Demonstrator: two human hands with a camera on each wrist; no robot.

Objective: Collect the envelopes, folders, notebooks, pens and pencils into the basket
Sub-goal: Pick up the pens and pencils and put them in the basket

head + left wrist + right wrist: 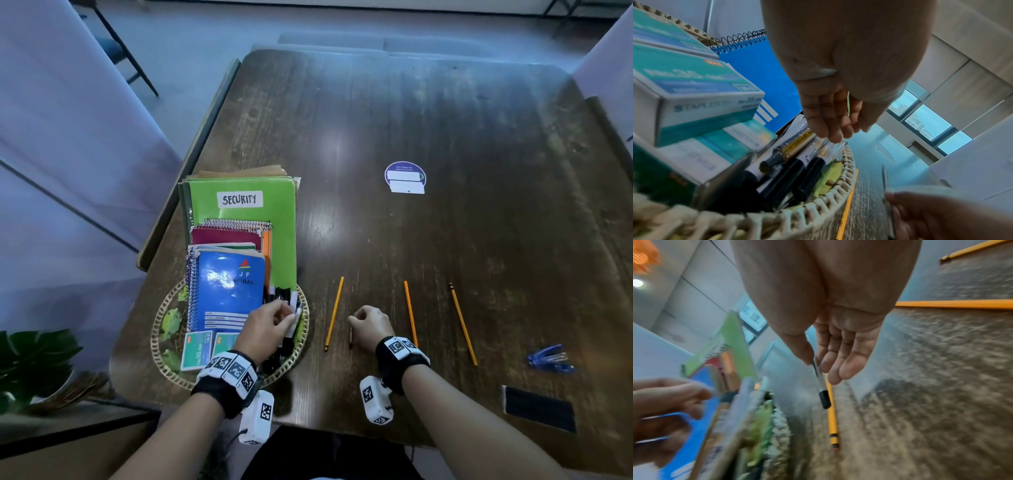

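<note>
A round woven basket (158,342) at the table's front left holds a green "SECURITY" folder (274,219), spiral notebooks (227,291), staple boxes (197,349) and several dark pens (785,175). My left hand (291,313) hovers over the basket's right side, and its fingertips (835,138) pinch a clear pen (838,145) lying on the pile. Just right of the basket, low over the table, my right hand (352,320) pinches a black-capped pen (822,386) between thumb and forefinger. Three yellow pencils (334,313) (410,313) (463,323) lie on the wood around that hand.
A blue stapler (549,358) and a black rectangular pad (539,407) lie at the front right. A round blue sticker (405,177) marks the dark wooden table (479,137) mid-way back. A leafy plant (34,359) stands off the table at the left.
</note>
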